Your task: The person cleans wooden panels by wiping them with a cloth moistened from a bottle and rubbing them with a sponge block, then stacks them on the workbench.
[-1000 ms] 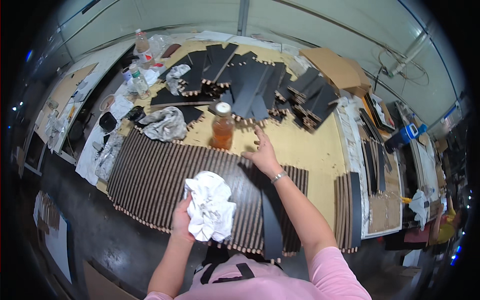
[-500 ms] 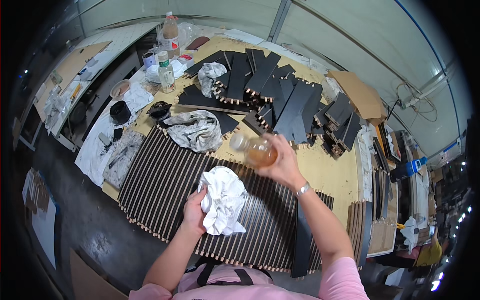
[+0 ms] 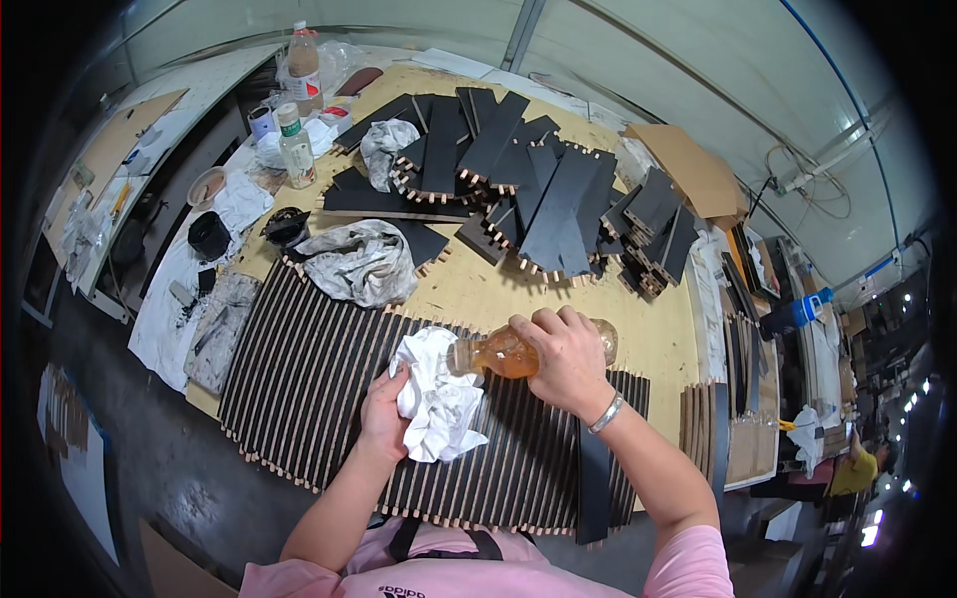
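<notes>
My left hand [image 3: 385, 413] grips a white cloth [image 3: 439, 404] with grey smudges, held bunched above a row of dark strips. My right hand [image 3: 568, 361] is wrapped round a clear plastic bottle [image 3: 506, 355] of amber liquid. The bottle lies nearly level, its neck pointing left and its mouth against the upper part of the cloth. Whether liquid is coming out cannot be seen. Beneath both hands, many dark wooden strips [image 3: 299, 384] stand packed side by side, with pale pegs along their ends. One wider black board [image 3: 593, 483] lies over them at the right.
Black boards [image 3: 558, 214] with pegged ends are heaped at the back of the yellowish table [image 3: 663, 339]. A stained rag [image 3: 361, 261], black cups [image 3: 209, 236] and bottles [image 3: 296, 148] stand or lie at the left. A cardboard box [image 3: 688, 164] is at the back right. Another person [image 3: 855, 470] appears far right.
The bottle has come down and tipped from a slant to nearly level, bringing its mouth to the cloth. My left hand still holds the cloth. The whole view has shifted slightly.
</notes>
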### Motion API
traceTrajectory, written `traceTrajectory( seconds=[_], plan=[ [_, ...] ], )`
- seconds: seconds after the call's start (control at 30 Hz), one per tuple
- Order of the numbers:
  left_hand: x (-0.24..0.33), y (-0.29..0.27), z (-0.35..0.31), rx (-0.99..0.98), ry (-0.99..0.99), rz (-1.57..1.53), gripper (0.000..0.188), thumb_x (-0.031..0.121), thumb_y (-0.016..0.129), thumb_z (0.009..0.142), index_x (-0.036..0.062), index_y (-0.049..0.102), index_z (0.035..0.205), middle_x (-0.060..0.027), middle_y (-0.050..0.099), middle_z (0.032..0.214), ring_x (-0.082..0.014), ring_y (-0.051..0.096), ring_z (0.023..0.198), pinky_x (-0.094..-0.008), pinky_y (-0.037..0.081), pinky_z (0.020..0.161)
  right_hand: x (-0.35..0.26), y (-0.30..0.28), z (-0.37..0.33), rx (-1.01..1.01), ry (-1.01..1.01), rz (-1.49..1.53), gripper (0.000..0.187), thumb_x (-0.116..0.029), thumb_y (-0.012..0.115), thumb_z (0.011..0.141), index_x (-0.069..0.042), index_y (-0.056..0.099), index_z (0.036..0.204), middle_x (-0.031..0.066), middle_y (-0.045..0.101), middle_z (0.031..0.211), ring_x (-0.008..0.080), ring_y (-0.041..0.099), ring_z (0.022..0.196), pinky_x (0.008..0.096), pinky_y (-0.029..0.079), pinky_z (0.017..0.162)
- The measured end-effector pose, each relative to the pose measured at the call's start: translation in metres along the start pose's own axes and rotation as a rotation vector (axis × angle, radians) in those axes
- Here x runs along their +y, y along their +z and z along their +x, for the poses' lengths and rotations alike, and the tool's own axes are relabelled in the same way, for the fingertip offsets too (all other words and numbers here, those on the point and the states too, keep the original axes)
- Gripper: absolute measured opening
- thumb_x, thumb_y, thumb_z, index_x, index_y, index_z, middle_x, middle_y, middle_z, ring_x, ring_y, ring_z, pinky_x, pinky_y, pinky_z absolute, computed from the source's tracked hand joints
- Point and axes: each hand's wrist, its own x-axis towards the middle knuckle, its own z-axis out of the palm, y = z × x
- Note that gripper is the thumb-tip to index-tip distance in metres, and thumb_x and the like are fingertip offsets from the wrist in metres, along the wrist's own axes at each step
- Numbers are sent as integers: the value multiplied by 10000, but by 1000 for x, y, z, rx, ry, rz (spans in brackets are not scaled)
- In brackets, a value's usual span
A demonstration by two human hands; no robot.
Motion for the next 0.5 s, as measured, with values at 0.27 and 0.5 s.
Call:
traceTrajectory(
  seconds=[0.27,0.5],
  plan=[
    [2,8,-5,-30,28,21,392,179,531,1171,-48,623,1478,-206,745,1404,-323,762,1258,-481,605,1103,7,4,-3,-13,63,-26,620,-36,779,701,-173,764,1304,62,692,1038,325,662,984,444,548,920],
    [13,-4,-14,-82,18,4,398,167,504,1182,-24,613,1513,-179,741,1411,-322,752,1264,-481,591,1122,8,21,17,-29,178,228,675,-117,887,694,-148,753,1355,74,753,1186,336,715,1098,462,603,966]
  ],
)
